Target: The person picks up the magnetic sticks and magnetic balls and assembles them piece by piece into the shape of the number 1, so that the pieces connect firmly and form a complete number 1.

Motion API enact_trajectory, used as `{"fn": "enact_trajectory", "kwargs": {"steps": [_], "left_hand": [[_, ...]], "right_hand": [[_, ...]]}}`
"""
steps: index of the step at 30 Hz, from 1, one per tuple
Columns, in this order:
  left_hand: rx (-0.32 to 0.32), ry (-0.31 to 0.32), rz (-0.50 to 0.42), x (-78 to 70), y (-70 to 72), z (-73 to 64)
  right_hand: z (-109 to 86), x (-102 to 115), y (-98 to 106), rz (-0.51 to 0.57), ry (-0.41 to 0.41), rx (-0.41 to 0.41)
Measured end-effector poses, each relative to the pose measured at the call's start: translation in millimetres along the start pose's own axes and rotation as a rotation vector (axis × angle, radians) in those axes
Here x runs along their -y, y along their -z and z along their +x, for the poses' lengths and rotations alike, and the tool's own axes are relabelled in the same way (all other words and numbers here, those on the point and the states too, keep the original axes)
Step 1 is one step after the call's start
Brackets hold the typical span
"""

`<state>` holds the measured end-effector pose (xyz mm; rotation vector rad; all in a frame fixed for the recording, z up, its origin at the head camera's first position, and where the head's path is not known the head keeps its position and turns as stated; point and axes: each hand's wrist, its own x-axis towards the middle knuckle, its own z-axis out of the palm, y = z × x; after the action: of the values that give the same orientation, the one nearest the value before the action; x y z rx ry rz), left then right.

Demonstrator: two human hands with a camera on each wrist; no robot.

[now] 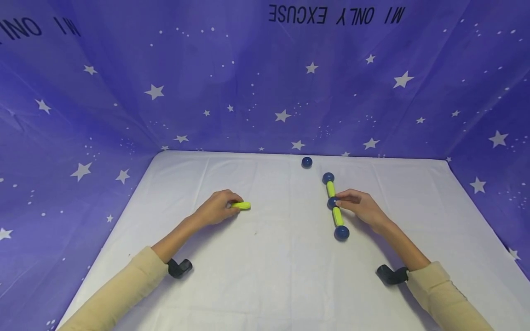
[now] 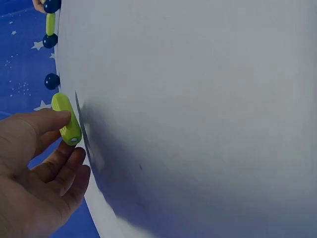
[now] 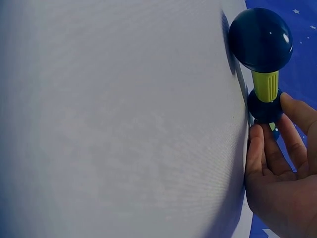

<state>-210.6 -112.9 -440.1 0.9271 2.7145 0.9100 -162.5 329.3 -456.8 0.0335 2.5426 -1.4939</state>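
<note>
My left hand [image 1: 216, 208] pinches a short yellow-green rod [image 1: 243, 205] between thumb and fingers, low over the white cloth. In the left wrist view the rod [image 2: 66, 119] shows ridged sides and a pale spot at its near end. My right hand [image 1: 362, 208] holds the middle blue ball [image 1: 332, 202] of a straight chain. That chain has a far blue ball [image 1: 328, 177], a rod [image 1: 331, 189], the middle ball, another rod [image 1: 337, 216] and a near blue ball [image 1: 341, 233]. The near ball [image 3: 261, 39] looms large in the right wrist view.
A loose blue ball [image 1: 307, 162] lies by the table's back edge, beyond the chain. White cloth covers the table [image 1: 265, 276]. A purple star-patterned curtain [image 1: 232, 82] rises behind and at both sides. Black wrist mounts [image 1: 180, 268] sit at both sleeves.
</note>
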Motion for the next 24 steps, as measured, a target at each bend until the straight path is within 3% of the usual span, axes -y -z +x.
{"fn": "enact_trajectory", "kwargs": {"steps": [10,24], "left_hand": [[-0.003,0.031,-0.086,-23.7,-13.1,5.3],[0.044,0.041,-0.356,-71.4,-46.8,17.5]], "right_hand": [[0.0,1,1,0.007,-0.007,0.005],[0.2,3,2,0.019,-0.005,0.009]]}}
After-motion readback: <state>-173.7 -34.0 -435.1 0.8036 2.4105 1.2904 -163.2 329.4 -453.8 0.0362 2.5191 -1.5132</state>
